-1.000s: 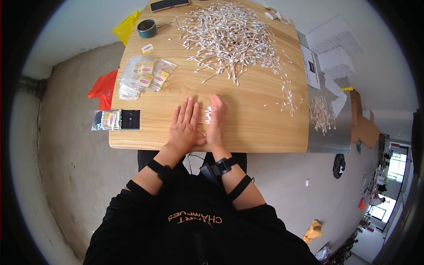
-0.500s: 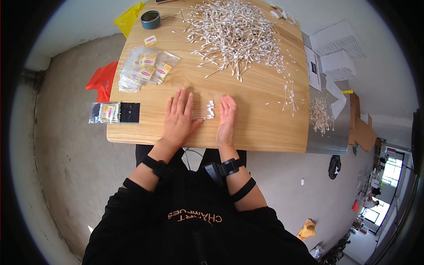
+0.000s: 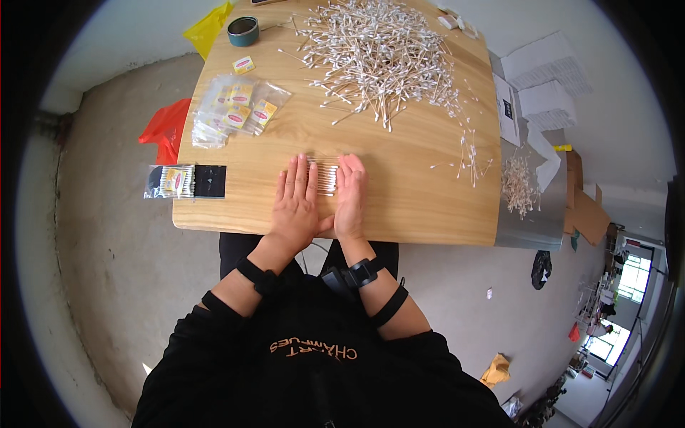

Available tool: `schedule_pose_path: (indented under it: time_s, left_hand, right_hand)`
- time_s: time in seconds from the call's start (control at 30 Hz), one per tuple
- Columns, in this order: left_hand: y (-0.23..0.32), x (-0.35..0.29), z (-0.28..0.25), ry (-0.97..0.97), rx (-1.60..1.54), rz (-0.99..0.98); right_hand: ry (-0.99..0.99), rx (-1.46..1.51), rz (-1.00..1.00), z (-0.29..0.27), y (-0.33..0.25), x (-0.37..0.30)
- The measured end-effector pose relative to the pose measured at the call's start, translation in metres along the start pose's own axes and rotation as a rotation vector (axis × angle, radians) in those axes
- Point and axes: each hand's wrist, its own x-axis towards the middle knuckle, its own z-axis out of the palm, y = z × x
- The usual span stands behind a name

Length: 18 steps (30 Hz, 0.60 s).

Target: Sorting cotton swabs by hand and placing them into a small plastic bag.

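A row of cotton swabs (image 3: pixel 326 177) lies side by side on the wooden table (image 3: pixel 421 203) near its front edge. Over their left ends rests my left hand (image 3: pixel 295 203), flat with its fingers stretched out. My right hand (image 3: pixel 350 192) stands on its edge along the right ends, palm turned toward the swabs, fingers extended. Between the hands only the middle stretch of the swabs shows; their tips are partly hidden. Farther off is a big loose heap of cotton swabs (image 3: pixel 385 57).
Clear bags with yellow labels (image 3: pixel 239 107) lie at the left. A filled swab packet (image 3: pixel 175 182) sits on a black pad (image 3: pixel 210 181) at the left edge. A green round tin (image 3: pixel 243 31) stands far left. More swabs (image 3: pixel 519 187) lie on a grey surface at right.
My right hand has moved left, up against the swab ends. My left hand has shifted slightly right and nearer to me. The swab ends at right, uneven before, now look more lined up.
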Motion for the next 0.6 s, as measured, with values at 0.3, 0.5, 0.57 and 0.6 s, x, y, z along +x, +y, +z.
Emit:
schedule_pose_path:
  time_s: [0.3,0.5,0.57,0.6]
  left_hand:
    - [0.005,-0.007,-0.024,-0.119,0.044,0.006]
    - [-0.004,-0.018,-0.022,-0.170,0.016,0.128]
    - [-0.005,-0.018,-0.023,-0.170,0.024,0.151]
    - [-0.004,-0.017,-0.024,-0.168,0.024,0.152]
  right_hand:
    - [0.069,-0.455,0.015,-0.022,-0.012,-0.005]
    - [-0.118,-0.672,-0.044,-0.030,-0.015,0.004]
    - [-0.154,-0.698,-0.055,-0.032,-0.014,0.005]
    - [-0.117,-0.608,-0.024,-0.033,-0.011,0.004]
